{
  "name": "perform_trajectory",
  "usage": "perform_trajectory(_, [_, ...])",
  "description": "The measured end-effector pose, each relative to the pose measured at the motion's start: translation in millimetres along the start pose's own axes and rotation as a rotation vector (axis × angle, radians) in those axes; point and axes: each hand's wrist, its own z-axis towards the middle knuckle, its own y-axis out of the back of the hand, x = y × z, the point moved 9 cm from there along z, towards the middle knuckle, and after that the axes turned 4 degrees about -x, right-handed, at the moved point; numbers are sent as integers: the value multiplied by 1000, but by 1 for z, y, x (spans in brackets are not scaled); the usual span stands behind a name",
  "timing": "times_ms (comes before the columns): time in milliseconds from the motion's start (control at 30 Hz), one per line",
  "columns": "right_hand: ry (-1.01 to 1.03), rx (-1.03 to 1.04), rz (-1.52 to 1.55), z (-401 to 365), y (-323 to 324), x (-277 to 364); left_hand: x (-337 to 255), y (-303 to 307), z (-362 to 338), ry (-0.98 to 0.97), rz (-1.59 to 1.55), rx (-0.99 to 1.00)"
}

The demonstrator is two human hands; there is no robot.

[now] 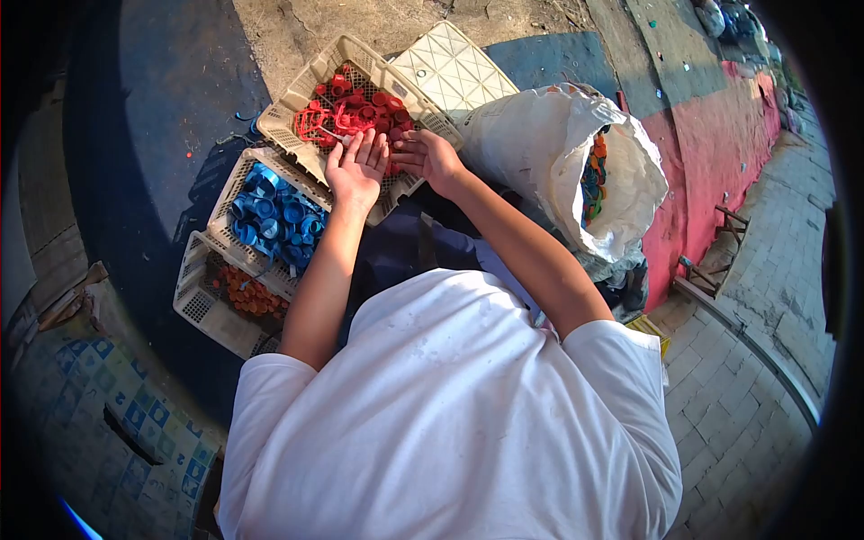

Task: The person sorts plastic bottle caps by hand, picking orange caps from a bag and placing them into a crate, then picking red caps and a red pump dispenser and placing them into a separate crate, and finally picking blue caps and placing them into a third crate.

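Note:
Both hands are over the near side of a beige crate [301, 85] that holds red plastic caps [364, 110]. My left hand [358, 171] is palm up with its fingers spread, and nothing lies in it. My right hand [430, 160] is turned towards it, fingers stretched out and apart, also with nothing in it. The fingertips of the two hands are close together beside the red caps. Left of that crate, a second crate [219, 209] holds blue caps [274, 216]. Below it a third crate [202, 310] holds orange caps [252, 292].
A large white sack [513, 139] with mixed coloured caps [596, 175] inside lies open at the right. Behind it is an upturned beige crate [450, 67]. Dark blue and red sheets [702, 162] cover the ground, and a wooden frame [720, 261] stands at the far right.

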Motion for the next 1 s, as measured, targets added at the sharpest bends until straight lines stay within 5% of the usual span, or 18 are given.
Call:
perform_trajectory(167, [87,-101,-306,-52,73,10,37,-7,8,112,192,19])
perform_trajectory(467, [298,-443,-411,-165,216,12,122,-55,17,311,392,70])
perform_trajectory(767, [613,-569,-414,-294,249,67,204,-124,-12,370,608,230])
perform_trajectory(900, [774,-749,-330,-329,288,81,236,-154,-34,234,774,293])
perform_trajectory(1000, [828,-868,-241,-338,331,83,257,-184,-58,-58,1072,472])
